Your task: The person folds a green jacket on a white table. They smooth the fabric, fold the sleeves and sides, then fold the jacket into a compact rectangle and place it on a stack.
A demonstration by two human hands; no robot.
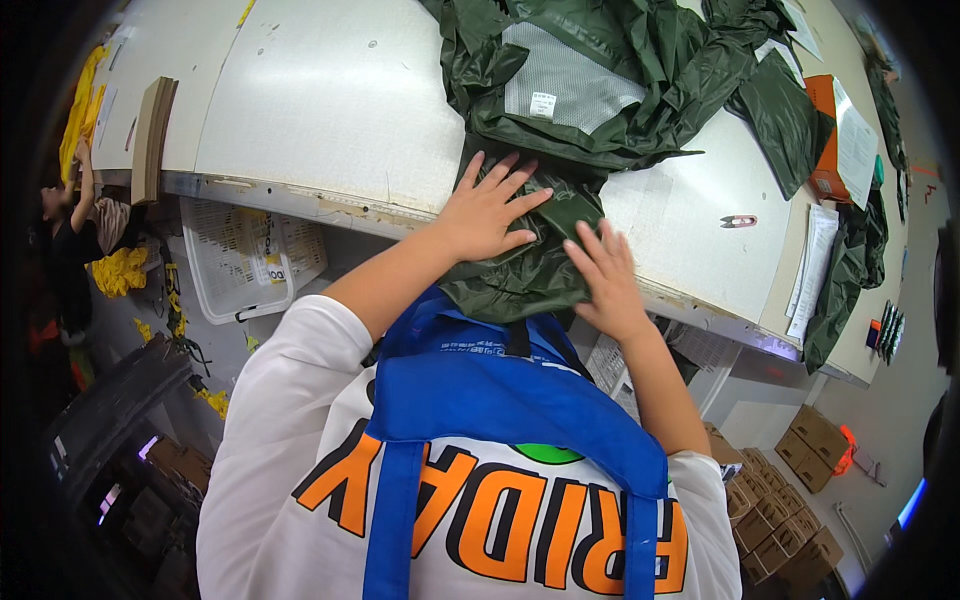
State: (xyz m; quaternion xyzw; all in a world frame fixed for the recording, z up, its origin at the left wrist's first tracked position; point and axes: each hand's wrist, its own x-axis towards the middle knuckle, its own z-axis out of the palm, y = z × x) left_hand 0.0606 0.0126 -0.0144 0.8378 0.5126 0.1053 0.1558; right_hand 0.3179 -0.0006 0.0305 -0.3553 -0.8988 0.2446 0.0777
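Note:
A dark green rain garment (600,110), shiny and crumpled, lies over the white worktable, with a pale mesh lining and a small white label showing in it. One part of it hangs over the table's front edge toward me. My left hand (488,212) rests on this part with its fingers spread. On the right side of the same part lies my right hand (608,280), its fingers stretched out and a little blurred. Neither hand grips the cloth.
Red-handled thread snips (739,221) lie on the worktable (320,110) to the right. Papers (812,265) and an orange box (830,140) are further right. A white plastic basket (240,260) sits below the table's left edge. Another person (85,215) works at far left beside yellow cloth.

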